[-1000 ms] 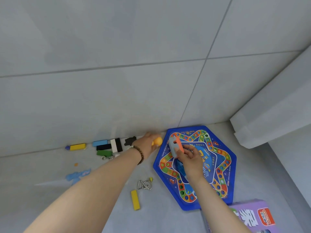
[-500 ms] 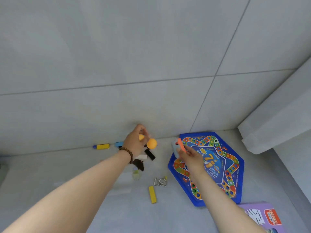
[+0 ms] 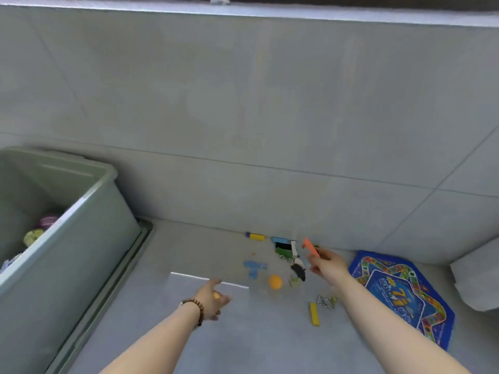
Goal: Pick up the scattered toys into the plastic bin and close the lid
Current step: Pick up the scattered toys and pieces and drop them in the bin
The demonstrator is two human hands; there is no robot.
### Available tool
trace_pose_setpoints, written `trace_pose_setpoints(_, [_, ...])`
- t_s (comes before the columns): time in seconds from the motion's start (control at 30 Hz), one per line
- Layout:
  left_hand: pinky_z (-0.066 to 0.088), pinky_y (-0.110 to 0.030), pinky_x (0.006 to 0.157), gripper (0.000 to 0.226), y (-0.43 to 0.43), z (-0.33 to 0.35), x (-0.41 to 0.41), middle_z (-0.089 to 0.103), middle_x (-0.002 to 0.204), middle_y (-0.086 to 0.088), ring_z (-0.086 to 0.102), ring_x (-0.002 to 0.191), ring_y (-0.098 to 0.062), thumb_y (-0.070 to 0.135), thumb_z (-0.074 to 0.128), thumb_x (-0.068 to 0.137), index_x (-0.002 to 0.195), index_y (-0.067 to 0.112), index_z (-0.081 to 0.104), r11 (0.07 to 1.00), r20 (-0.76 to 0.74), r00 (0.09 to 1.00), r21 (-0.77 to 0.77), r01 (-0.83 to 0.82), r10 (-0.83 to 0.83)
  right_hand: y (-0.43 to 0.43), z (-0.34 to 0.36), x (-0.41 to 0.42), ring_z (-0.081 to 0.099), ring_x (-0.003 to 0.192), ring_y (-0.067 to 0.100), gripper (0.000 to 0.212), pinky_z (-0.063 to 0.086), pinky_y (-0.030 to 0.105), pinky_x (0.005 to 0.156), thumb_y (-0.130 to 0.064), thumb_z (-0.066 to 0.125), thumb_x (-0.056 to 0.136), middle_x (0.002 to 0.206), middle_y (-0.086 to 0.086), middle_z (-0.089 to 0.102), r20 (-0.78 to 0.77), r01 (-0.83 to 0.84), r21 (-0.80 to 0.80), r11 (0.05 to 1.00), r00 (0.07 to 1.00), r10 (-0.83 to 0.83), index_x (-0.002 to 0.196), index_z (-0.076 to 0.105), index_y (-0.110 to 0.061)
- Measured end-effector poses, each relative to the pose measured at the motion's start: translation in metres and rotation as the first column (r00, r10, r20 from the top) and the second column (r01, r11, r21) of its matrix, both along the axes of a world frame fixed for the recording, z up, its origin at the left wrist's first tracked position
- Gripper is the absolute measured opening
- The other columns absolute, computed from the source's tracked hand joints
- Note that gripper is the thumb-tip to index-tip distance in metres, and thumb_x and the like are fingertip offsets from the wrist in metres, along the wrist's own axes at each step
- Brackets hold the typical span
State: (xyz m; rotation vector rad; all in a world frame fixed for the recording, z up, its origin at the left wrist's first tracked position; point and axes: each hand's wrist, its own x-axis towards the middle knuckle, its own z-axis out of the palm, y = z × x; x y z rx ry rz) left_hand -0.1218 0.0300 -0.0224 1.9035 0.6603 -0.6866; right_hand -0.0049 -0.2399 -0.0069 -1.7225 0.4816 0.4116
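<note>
A grey tiled floor (image 3: 243, 346) meets a grey tiled wall, and scattered toys lie along the seam. At the left stands the open green plastic bin (image 3: 81, 252), with a few toys (image 3: 40, 230) already in it. The left hand (image 3: 213, 299), a beaded bracelet (image 3: 198, 310) on its wrist, hangs over the floor between the bin and the toys, its blurred fingers loosely curled round a small yellow piece (image 3: 216, 296). The right hand (image 3: 328, 263), raised near the wall, pinches an orange strip (image 3: 310, 247) between thumb and fingers.

Between the two hands an orange ball (image 3: 275, 281) sits beside a black animal figure (image 3: 298, 268) and a blue plastic shape (image 3: 255, 267). A yellow block (image 3: 314, 314) and a metal ring puzzle (image 3: 325, 302) lie nearer the person, just left of the right forearm. Coloured blocks (image 3: 280, 242) line the foot of the wall. To the right a blue hexagonal game board (image 3: 399, 292) lies flat on the floor.
</note>
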Motion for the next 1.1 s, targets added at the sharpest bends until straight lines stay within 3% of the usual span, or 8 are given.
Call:
trace_pose_setpoints(0.2, [0.05, -0.019, 0.061, 0.073, -0.022, -0.051, -0.034, 0.048, 0.118, -0.004, 0.053, 0.082, -0.019, 0.024, 0.063, 0.088, 0.146, 0.03, 0.019, 0.999, -0.006, 0.999, -0.038, 0.034, -0.034, -0.004, -0.023, -0.021, 0.057, 0.1, 0.024, 0.045, 0.055, 0.016, 0.056, -0.009, 0.064, 0.086, 0.116, 0.017, 0.059, -0.071, 0.002, 0.054, 0.999, 0.997, 0.002, 0.128, 0.052, 0.002])
trace_pose_setpoints(0.33, [0.046, -0.024, 0.07, 0.081, -0.021, -0.081, -0.029, 0.05, 0.113, -0.007, 0.052, 0.082, -0.019, 0.023, 0.063, 0.088, 0.147, 0.038, 0.009, 0.997, 0.007, 0.998, 0.045, 0.065, -0.065, 0.003, -0.049, -0.028, 0.057, 0.101, 0.023, 0.042, 0.052, 0.027, 0.079, -0.014, 0.064, 0.087, 0.114, 0.014, 0.059, -0.132, 0.009, 0.086, 0.996, 0.991, 0.003, 0.126, 0.054, -0.004])
trace_pose_setpoints(0.43, [0.045, -0.021, 0.066, 0.069, -0.021, -0.097, -0.022, 0.045, 0.108, -0.008, 0.048, 0.074, -0.016, 0.017, 0.058, 0.09, 0.145, 0.035, 0.019, 0.993, -0.008, 0.995, 0.062, 0.1, -0.1, 0.013, -0.07, -0.034, 0.057, 0.1, 0.024, 0.039, 0.052, 0.027, 0.077, -0.011, 0.064, 0.086, 0.114, 0.014, 0.059, -0.181, 0.035, 0.113, 0.993, 0.983, -0.015, 0.124, 0.055, -0.005])
trace_pose_setpoints(0.57, [0.047, -0.034, 0.091, 0.041, -0.025, -0.11, -0.02, 0.05, 0.119, -0.005, 0.055, 0.102, -0.026, 0.029, 0.051, 0.09, 0.13, 0.033, 0.039, 0.889, -0.053, 0.938, 0.305, 0.343, -0.344, 0.021, -0.085, -0.04, 0.057, 0.096, 0.023, 0.039, 0.052, 0.029, 0.078, -0.006, 0.063, 0.086, 0.108, 0.012, 0.061, -0.223, 0.076, 0.123, 0.989, 0.974, -0.047, 0.124, 0.055, -0.004])
trace_pose_setpoints(0.67, [0.047, -0.032, 0.086, 0.035, -0.031, -0.116, -0.017, 0.051, 0.114, -0.003, 0.055, 0.098, -0.026, 0.03, 0.048, 0.09, 0.124, 0.032, 0.04, 0.894, -0.02, 0.939, 0.302, 0.332, -0.342, 0.022, -0.085, -0.044, 0.058, 0.093, 0.022, 0.031, 0.051, 0.031, 0.082, -0.007, 0.063, 0.087, 0.095, 0.007, 0.063, -0.207, 0.046, 0.141, 0.989, 0.978, -0.016, 0.117, 0.058, -0.01])
trace_pose_setpoints(0.77, [0.048, -0.031, 0.081, 0.03, -0.034, -0.109, -0.007, 0.056, 0.107, -0.003, 0.055, 0.091, -0.022, 0.028, 0.054, 0.091, 0.119, 0.028, 0.044, 0.972, 0.101, 0.974, 0.147, 0.185, -0.201, 0.025, -0.078, -0.046, 0.06, 0.093, 0.021, 0.028, 0.053, 0.027, 0.077, -0.01, 0.064, 0.087, 0.094, 0.003, 0.063, -0.189, 0.008, 0.188, 0.982, 0.982, 0.028, 0.113, 0.057, -0.016])
trace_pose_setpoints(0.9, [0.041, -0.02, 0.049, 0.024, -0.011, -0.056, 0.024, 0.053, 0.094, -0.003, 0.047, 0.067, -0.017, 0.029, 0.054, 0.093, 0.115, 0.023, 0.045, 1.0, 0.231, 0.973, -0.003, 0.028, -0.027, 0.044, -0.053, -0.044, 0.061, 0.098, 0.023, 0.023, 0.054, 0.026, 0.079, -0.008, 0.063, 0.087, 0.101, 0.008, 0.064, -0.159, -0.056, 0.247, 0.968, 0.982, 0.097, 0.11, 0.058, -0.012])
trace_pose_setpoints(1.1, [0.042, -0.024, 0.047, 0.03, 0.101, 0.082, 0.037, 0.057, 0.069, 0.002, 0.049, 0.054, -0.015, 0.043, 0.045, 0.094, 0.085, 0.014, 0.051, 0.987, 0.457, 0.889, 0.131, -0.092, 0.022, 0.136, 0.045, -0.029, 0.063, 0.089, 0.019, 0.027, 0.055, 0.019, 0.067, -0.012, 0.058, 0.091, 0.105, 0.011, 0.065, -0.045, -0.409, 0.226, 0.884, 0.902, 0.428, 0.118, 0.056, -0.007])
